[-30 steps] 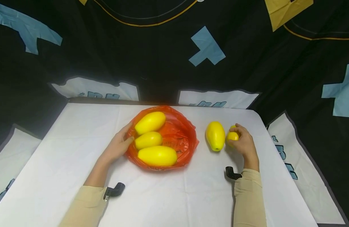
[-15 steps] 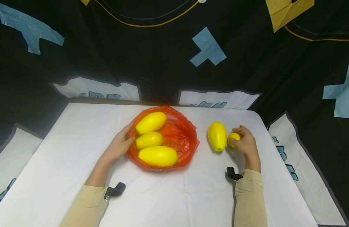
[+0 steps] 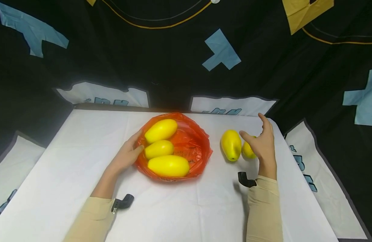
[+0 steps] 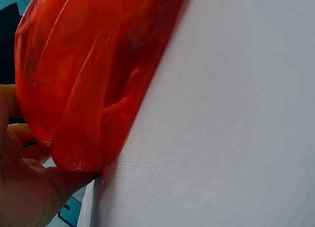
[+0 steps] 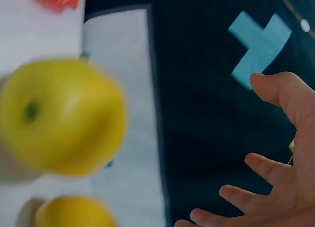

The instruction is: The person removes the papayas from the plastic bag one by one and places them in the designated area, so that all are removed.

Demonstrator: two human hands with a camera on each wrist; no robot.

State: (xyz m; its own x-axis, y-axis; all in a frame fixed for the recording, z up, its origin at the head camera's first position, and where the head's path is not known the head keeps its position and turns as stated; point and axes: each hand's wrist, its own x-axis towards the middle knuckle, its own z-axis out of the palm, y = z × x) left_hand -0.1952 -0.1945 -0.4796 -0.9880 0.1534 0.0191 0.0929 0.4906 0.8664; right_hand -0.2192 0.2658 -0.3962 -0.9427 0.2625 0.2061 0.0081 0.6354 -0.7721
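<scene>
An opened red plastic bag point(image 3: 189, 141) stands on the white table, its mouth facing up. My left hand point(image 3: 128, 151) grips its left rim, and the left wrist view shows the thumb and fingers about the red film point(image 4: 74, 104). Inside lie three smooth yellow oblong fruits, an upper one point(image 3: 161, 131), a middle one point(image 3: 159, 150) and a lower one point(image 3: 168, 166). To the right, a tapered yellow fruit point(image 3: 231, 145) lies beside a smaller yellow fruit point(image 3: 248, 150), partly hidden by my right hand point(image 3: 262, 141). That hand is spread above the smaller fruit, holding nothing.
White cloth point(image 3: 167, 208) covers the table. A black curtain point(image 3: 167, 64) with blue and yellow patches hangs behind the far edge. Black camera mounts stick out from the left wrist point(image 3: 123, 202) and right wrist point(image 3: 247, 180).
My right hand has let go of the smaller yellow fruit, spread its fingers and lifted off. That fruit stays on the table. The left hand and the bag have hardly moved.
</scene>
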